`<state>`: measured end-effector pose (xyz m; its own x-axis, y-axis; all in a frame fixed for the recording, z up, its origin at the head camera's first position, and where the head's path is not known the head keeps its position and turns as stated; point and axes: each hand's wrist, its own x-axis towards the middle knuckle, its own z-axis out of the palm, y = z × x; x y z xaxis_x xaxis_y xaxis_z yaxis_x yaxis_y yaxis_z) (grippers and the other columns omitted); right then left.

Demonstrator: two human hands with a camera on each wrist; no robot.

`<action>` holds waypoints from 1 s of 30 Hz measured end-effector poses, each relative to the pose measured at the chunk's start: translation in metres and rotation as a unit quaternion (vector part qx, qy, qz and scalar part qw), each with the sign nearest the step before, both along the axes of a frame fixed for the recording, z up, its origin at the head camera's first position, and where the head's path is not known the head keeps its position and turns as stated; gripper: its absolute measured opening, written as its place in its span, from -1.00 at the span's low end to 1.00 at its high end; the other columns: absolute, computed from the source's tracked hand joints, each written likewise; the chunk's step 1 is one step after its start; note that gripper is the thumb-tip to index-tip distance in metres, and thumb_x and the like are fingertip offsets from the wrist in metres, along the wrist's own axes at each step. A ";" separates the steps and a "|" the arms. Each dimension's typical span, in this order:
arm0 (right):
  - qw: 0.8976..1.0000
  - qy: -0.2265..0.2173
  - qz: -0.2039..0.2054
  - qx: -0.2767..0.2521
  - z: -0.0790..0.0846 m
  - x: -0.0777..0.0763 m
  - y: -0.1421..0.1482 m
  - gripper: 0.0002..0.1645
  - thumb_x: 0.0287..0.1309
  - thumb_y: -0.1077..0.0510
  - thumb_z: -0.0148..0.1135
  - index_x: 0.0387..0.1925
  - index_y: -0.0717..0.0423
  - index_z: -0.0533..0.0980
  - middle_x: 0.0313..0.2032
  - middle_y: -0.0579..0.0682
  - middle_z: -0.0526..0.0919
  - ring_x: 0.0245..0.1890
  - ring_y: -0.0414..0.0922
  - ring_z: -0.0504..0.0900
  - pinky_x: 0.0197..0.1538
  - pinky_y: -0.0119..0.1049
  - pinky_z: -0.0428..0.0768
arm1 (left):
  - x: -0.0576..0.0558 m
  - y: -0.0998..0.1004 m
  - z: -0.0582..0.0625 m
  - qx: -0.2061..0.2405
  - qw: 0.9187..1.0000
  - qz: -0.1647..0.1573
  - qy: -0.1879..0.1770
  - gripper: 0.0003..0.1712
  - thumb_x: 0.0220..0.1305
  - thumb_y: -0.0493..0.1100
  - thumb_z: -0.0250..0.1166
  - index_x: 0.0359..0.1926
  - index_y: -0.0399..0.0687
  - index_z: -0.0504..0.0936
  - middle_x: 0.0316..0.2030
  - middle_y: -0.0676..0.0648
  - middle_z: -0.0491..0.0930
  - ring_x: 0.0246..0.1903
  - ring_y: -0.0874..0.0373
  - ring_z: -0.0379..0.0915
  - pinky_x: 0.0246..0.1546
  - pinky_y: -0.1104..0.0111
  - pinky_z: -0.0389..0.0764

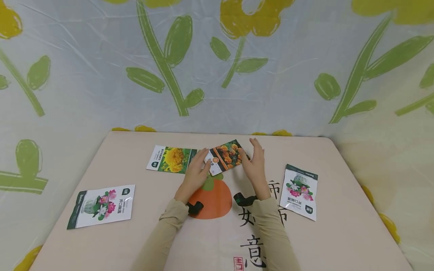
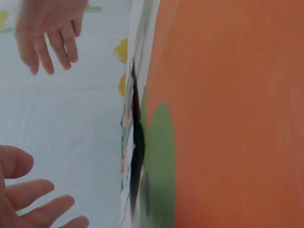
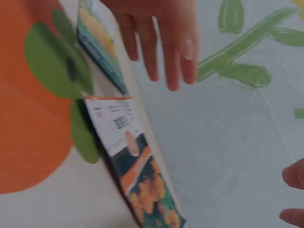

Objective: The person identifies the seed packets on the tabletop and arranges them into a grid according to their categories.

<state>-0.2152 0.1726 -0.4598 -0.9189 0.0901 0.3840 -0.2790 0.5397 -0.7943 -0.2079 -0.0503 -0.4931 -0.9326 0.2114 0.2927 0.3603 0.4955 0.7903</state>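
A seed packet with orange flowers (image 1: pixel 227 156) lies tilted on the table between the two hands, its near side slightly raised over a dark shadow. My left hand (image 1: pixel 196 174) hovers at the packet's left end, fingers extended. At its right end is my right hand (image 1: pixel 255 169), with spread fingers and nothing in its grasp. In the right wrist view, the orange-flower packet (image 3: pixel 142 166) appears apart from the left hand (image 3: pixel 164 42). Just left of the left hand lies a yellow-flower seed packet (image 1: pixel 173 160), its right edge partly covered by that hand in the head view.
A white packet with pink flowers (image 1: pixel 101 207) lies at the left of the table (image 1: pixel 135 244). Another pink-flower packet (image 1: pixel 300 192) lies to the right. Beyond the table's back edge hangs a flower-printed cloth (image 1: pixel 288 82). The table cover bears an orange fruit print and black characters.
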 end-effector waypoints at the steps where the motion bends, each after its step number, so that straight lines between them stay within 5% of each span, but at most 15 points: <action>1: 1.000 -0.001 -0.001 -0.002 -0.004 -0.001 -0.001 -0.30 0.41 0.11 0.12 0.42 0.35 0.17 0.45 0.36 0.12 0.48 0.22 0.03 0.50 0.14 -0.28 | -0.002 0.003 -0.002 0.006 1.000 -0.002 -0.003 -0.44 0.53 -0.14 0.04 0.46 -0.20 0.27 0.47 -0.18 0.17 0.49 -0.12 -0.07 0.44 -0.03 0.08; 8: 1.000 -0.023 0.004 0.002 -0.023 -0.006 -0.003 -0.33 0.39 0.18 0.12 0.41 0.35 0.20 0.45 0.34 0.12 0.47 0.23 0.07 0.49 0.17 -0.24 | -0.011 0.024 -0.017 0.046 0.998 0.019 0.042 -0.48 0.50 -0.21 0.08 0.37 -0.35 0.35 0.42 -0.27 0.24 0.45 -0.29 -0.03 0.42 -0.14 0.04; 14: 1.000 -0.022 0.007 0.013 -0.032 -0.007 -0.004 -0.35 0.37 0.18 0.13 0.37 0.41 0.23 0.41 0.42 0.15 0.44 0.28 0.10 0.46 0.27 -0.21 | -0.013 0.033 -0.033 0.007 0.996 0.030 0.087 -0.49 0.48 -0.23 0.08 0.34 -0.40 0.37 0.39 -0.37 0.25 0.44 -0.35 -0.05 0.43 -0.17 -0.07; 23: 0.999 -0.018 0.007 0.044 -0.052 -0.006 -0.004 -0.34 0.30 0.15 0.15 0.30 0.48 0.28 0.33 0.50 0.25 0.40 0.35 0.16 0.39 0.42 -0.21 | -0.006 0.032 -0.037 -0.102 0.994 0.032 0.024 -0.35 0.48 -0.03 0.09 0.51 -0.04 0.21 0.54 -0.31 -0.21 0.51 -0.27 -0.40 0.40 -0.21 0.00; 30: 0.993 -0.048 -0.013 0.111 -0.058 -0.008 -0.005 -0.34 0.34 0.11 0.13 0.30 0.48 0.32 0.32 0.44 0.33 0.41 0.35 0.15 0.40 0.40 -0.20 | -0.005 0.031 -0.036 -0.155 0.987 0.038 0.009 -0.34 0.46 -0.02 0.12 0.47 -0.15 0.26 0.52 -0.38 -0.15 0.51 -0.26 -0.36 0.43 -0.12 0.02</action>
